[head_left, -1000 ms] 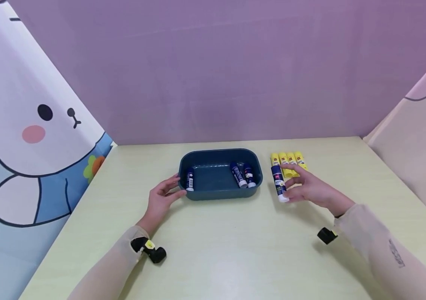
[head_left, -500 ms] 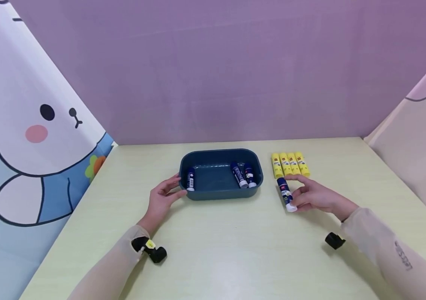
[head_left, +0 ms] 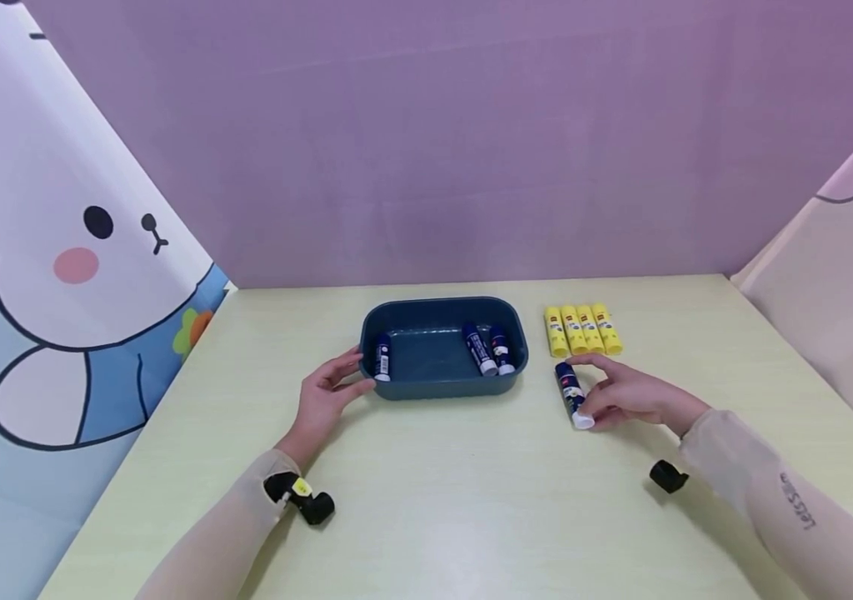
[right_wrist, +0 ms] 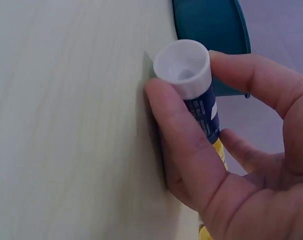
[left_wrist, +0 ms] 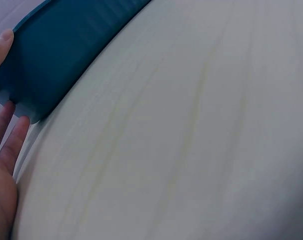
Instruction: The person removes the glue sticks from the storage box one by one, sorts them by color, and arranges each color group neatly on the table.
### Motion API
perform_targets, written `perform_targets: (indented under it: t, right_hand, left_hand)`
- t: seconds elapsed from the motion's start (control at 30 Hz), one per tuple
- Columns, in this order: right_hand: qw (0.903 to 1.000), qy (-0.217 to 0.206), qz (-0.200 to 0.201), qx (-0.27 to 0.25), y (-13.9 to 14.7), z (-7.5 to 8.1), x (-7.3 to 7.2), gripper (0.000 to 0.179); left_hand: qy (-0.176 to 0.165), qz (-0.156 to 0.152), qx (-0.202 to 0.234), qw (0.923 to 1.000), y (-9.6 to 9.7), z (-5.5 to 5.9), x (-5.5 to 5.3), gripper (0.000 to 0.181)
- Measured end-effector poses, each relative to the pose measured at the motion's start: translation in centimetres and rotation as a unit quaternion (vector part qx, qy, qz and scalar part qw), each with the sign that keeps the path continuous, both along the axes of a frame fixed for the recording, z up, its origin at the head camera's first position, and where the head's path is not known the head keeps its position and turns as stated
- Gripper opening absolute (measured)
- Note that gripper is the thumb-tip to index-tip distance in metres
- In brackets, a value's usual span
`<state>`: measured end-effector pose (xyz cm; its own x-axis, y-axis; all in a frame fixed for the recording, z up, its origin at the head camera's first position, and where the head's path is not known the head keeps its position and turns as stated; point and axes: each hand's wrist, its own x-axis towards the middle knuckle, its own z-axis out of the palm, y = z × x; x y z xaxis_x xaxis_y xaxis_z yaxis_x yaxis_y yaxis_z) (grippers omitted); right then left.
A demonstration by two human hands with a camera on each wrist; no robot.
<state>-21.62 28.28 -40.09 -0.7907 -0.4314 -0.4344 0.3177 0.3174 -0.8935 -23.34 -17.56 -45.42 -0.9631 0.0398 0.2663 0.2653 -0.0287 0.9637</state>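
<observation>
My right hand (head_left: 632, 395) pinches a dark blue glue stick with a white end (head_left: 573, 396), which lies low at the table surface, just in front of the yellow glue sticks. In the right wrist view, thumb and fingers are around the glue stick (right_wrist: 204, 117), its hollow white end towards the camera. With fairly straight fingers, my left hand (head_left: 326, 402) touches the left front corner of a dark teal plastic bin (head_left: 426, 389). Inside, one blue glue stick (head_left: 382, 358) lies at the left; two more (head_left: 479, 350) lie at the right.
Several yellow glue sticks (head_left: 582, 330) lie side by side in a row right of the bin. The pale wooden table (head_left: 456, 500) meets a purple backdrop (head_left: 456, 167) behind. A cartoon-printed panel (head_left: 44, 350) stands at the left, a pale one at the right.
My right hand has moved right and towards me, bringing the blue glue stick down to the table and uncovering the yellow row. My left hand has stayed at the bin.
</observation>
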Motion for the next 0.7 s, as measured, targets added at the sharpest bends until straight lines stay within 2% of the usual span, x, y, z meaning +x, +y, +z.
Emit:
perform_targets:
  t: [0.27,0.53,0.7]
  right_hand:
    - [0.9997,-0.019,0.005,-0.015,0.3,-0.39,0.0,0.094]
    - [0.9997,-0.011,0.008,-0.02,0.43,-0.58,-0.15,0.093]
    - [1.0,0.005,0.004,-0.001,0.76,-0.33,-0.17,0.091]
  left_hand:
    - [0.003,-0.003,0.002,1.0,0.03,-0.08,-0.1,0.046]
    - [0.001,-0.001,-0.003,1.0,-0.03,-0.11,-0.25,0.046]
    - [0.005,-0.004,0.007,1.0,0.07,-0.19,-0.27,0.047]
